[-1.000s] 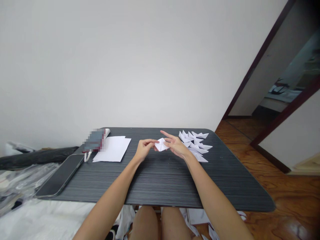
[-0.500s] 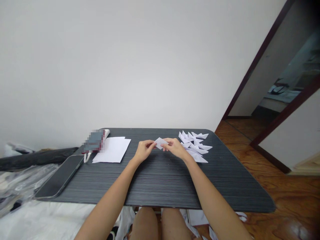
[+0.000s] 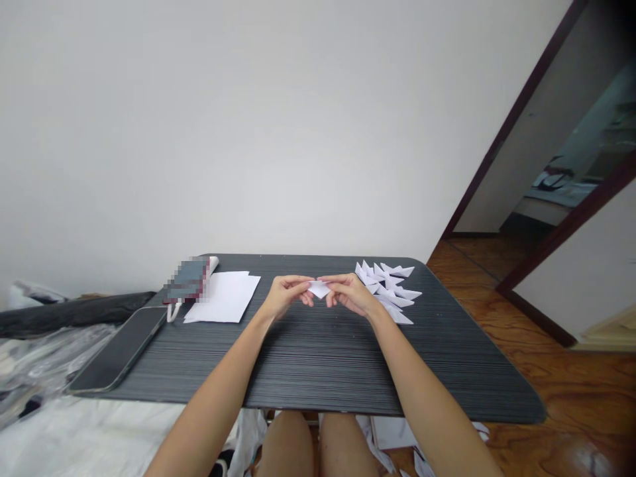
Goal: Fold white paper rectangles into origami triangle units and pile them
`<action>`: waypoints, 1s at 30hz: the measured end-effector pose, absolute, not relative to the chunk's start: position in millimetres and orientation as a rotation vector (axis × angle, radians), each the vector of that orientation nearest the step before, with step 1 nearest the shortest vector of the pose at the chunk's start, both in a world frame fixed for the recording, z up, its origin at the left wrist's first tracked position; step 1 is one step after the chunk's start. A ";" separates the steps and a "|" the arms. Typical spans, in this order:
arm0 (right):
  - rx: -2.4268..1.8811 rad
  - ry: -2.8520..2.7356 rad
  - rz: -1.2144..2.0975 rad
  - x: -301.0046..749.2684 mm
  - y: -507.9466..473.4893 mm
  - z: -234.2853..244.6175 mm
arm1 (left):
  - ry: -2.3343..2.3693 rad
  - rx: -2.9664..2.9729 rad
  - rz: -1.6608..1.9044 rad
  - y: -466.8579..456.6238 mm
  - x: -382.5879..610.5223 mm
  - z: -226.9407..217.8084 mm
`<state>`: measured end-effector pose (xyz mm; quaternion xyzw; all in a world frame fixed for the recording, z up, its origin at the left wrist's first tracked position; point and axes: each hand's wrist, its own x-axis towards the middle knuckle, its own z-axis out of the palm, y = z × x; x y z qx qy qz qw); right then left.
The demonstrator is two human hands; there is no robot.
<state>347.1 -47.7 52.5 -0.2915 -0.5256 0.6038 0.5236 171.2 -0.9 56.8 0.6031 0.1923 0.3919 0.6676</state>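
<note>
Head view: the left hand (image 3: 285, 294) and the right hand (image 3: 350, 293) were closed on a small piece of folded white paper (image 3: 319, 289), each pinching one side of it between thumb and forefinger. The forefingers lay along its upper edge, their tips nearly meeting, and the visible part of the paper narrowed to a point directed toward the person. Held between the two hands, the paper stood over the middle of a dark, finely streaked table (image 3: 318, 371); whether the lower fingers touched the tabletop could not be told. Just beyond the right hand, a cluster of pointed folded white paper shapes (image 3: 395, 293) lay overlapping, partly hidden by that hand. To the left, well apart from the left hand, lay overlapping flat white sheets (image 3: 226, 298), and against them a pixelated dark item with a red edge (image 3: 186, 281), with a white cord (image 3: 173, 311) showing at its near side. A phone (image 3: 119, 351) lay slantwise at the table's left edge. Farther out, clear plastic (image 3: 74, 351) and a long black roll (image 3: 74, 315) lay left of the table, a pale wall (image 3: 298, 132) rose behind it, and a wood-grained floor (image 3: 556, 377) extended to the right.
</note>
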 end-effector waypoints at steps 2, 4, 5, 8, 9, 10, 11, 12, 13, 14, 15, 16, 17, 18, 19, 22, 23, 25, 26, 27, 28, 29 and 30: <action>-0.678 -1.260 1.452 347.6 -49.2 54.1 | 0.404 1.276 0.850 -1.5 171.1 55.4; -0.677 -1.268 1.452 347.8 -51.0 56.5 | 0.397 1.223 0.821 -2.3 171.1 54.5; -0.683 -1.274 1.451 347.8 -52.0 58.0 | 0.402 1.211 0.815 -2.6 171.1 54.3; -0.713 -1.301 1.435 347.4 -53.8 61.7 | 0.429 1.214 0.827 -2.9 171.6 54.4; -0.727 -1.312 1.420 347.3 -53.8 62.2 | 0.432 1.219 0.836 -2.9 171.9 54.5; -0.739 -1.322 1.399 347.3 -53.6 62.3 | 0.431 1.223 0.848 -2.8 172.3 54.5; -0.751 -1.331 1.373 347.3 -53.1 62.0 | 0.429 1.226 0.862 -2.8 172.7 54.5; -0.761 -1.339 1.348 347.4 -52.4 61.4 | 0.426 1.229 0.877 -2.8 173.1 54.4; -0.769 -1.347 1.324 347.5 -51.7 60.6 | 0.425 1.233 0.891 -2.8 173.5 54.3; -0.777 -1.356 1.303 347.5 -51.1 59.9 | 0.424 1.240 0.904 -2.9 173.7 54.1; -0.787 -1.367 1.285 347.5 -50.7 59.5 | 0.420 1.248 0.915 -3.0 173.8 53.9; -0.797 -1.382 1.266 347.4 -50.5 59.5 | 0.413 1.257 0.923 -3.0 173.8 53.7; -0.811 -1.401 1.245 347.3 -50.7 59.9 | 0.404 1.267 0.927 -3.0 173.7 53.5; -0.830 -1.426 1.221 347.1 -51.1 60.9 | 0.396 1.279 0.928 -3.0 173.7 53.3; -0.853 -1.455 1.192 346.8 -51.8 62.2 | 0.398 1.294 0.926 -2.9 173.7 53.1; -0.910 -1.569 1.097 346.5 -54.6 66.6 | 0.490 1.374 0.926 -1.8 174.5 52.3; -0.918 -1.613 1.067 346.5 -55.5 67.6 | 0.538 1.411 0.932 -1.1 174.7 51.9; -0.925 -1.694 1.008 346.8 -56.5 68.4 | 0.621 1.496 0.948 0.8 174.9 50.8; -0.934 -1.717 0.986 346.8 -56.5 68.0 | 0.649 1.539 0.956 1.8 174.8 50.0; -0.947 -1.718 0.977 346.7 -56.1 67.0 | 0.673 1.583 0.966 2.9 174.5 49.0; -0.964 -1.695 0.980 346.5 -55.3 65.6 | 0.696 1.625 0.978 4.0 174.2 47.9; -0.983 -1.653 0.991 346.0 -54.1 63.7 | 0.719 1.665 0.997 4.9 174.0 46.6; -1.004 -1.601 1.005 345.5 -52.7 61.7 | 0.741 1.704 1.022 5.6 173.9 45.2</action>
